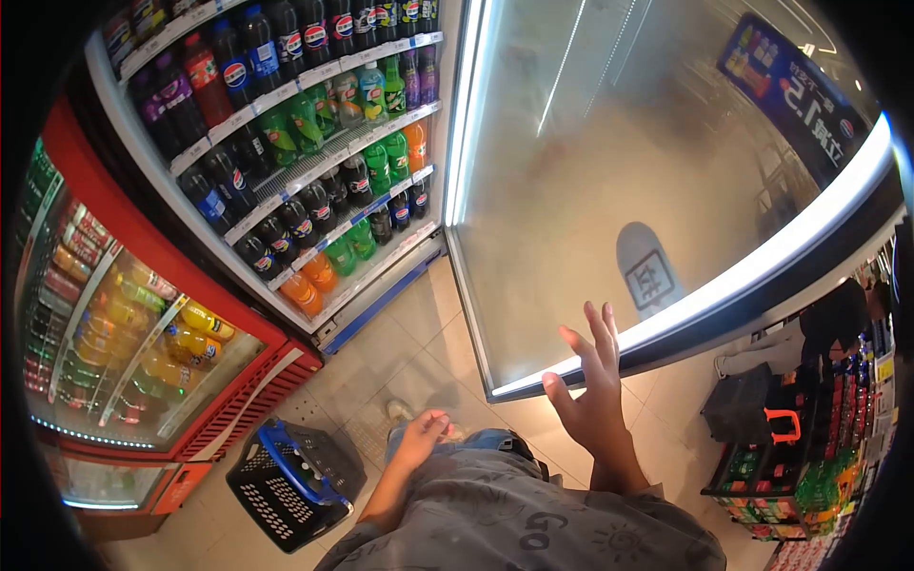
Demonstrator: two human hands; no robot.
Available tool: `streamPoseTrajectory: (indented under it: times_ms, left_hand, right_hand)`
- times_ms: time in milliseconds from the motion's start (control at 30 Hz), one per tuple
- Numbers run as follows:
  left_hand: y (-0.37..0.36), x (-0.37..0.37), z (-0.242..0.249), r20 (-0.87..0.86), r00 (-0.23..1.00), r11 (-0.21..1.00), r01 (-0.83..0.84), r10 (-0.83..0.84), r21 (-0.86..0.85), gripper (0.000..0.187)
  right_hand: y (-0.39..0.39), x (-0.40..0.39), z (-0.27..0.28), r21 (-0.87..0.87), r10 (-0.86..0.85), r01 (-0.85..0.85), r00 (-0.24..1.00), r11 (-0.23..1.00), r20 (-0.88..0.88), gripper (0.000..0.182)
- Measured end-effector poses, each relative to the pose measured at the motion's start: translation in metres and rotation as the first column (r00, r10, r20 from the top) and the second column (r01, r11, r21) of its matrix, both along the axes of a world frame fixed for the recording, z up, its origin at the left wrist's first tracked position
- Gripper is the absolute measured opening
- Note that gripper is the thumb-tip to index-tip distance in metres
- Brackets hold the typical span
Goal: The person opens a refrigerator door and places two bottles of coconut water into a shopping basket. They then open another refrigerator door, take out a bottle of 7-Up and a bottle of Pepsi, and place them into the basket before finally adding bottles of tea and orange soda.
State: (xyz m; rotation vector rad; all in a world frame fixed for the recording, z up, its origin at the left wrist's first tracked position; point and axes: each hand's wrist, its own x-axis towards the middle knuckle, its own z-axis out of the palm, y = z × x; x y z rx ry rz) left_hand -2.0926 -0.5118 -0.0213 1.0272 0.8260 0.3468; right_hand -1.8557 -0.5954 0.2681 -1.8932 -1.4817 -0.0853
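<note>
My right hand (pixel 592 385) is raised with fingers spread at the lit edge of the glass fridge door (pixel 543 219), which stands swung wide. The fingertips overlap the door's lower frame, and the hand holds nothing. Low in front of my body, my left hand (pixel 426 436) is loosely curled, with nothing showing in it. Ahead on the left is the drinks fridge (pixel 343 319), its shelves lined with cola bottles (pixel 262 48), green soda bottles (pixel 305 122) and orange soda bottles (pixel 303 293).
A black shopping basket with a blue rim (pixel 286 485) stands on the tiled floor by my left side. Beyond it is a red-framed drinks cooler (pixel 143 324). At the right, a person (pixel 809 328) is near a dark box (pixel 738 404) and stacked drinks (pixel 828 485).
</note>
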Motion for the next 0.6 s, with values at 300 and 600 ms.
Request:
streamPoseTrajectory:
  times_ms: [300, 600]
  left_hand:
    - [0.017, -0.028, 0.039, 0.063, 0.998, 0.993, -0.037, 0.030, 0.112, 0.027]
    - [0.002, -0.109, 0.024, 0.102, 0.965, 0.970, -0.242, 0.243, -0.021, 0.024]
  right_hand:
    - [-0.029, -0.029, 0.027, 0.300, 0.175, -0.183, 0.983, 0.936, 0.053, 0.022]
    - [-0.018, -0.056, 0.025, 0.362, -0.060, 0.021, 0.994, 0.932, 0.097, 0.027]
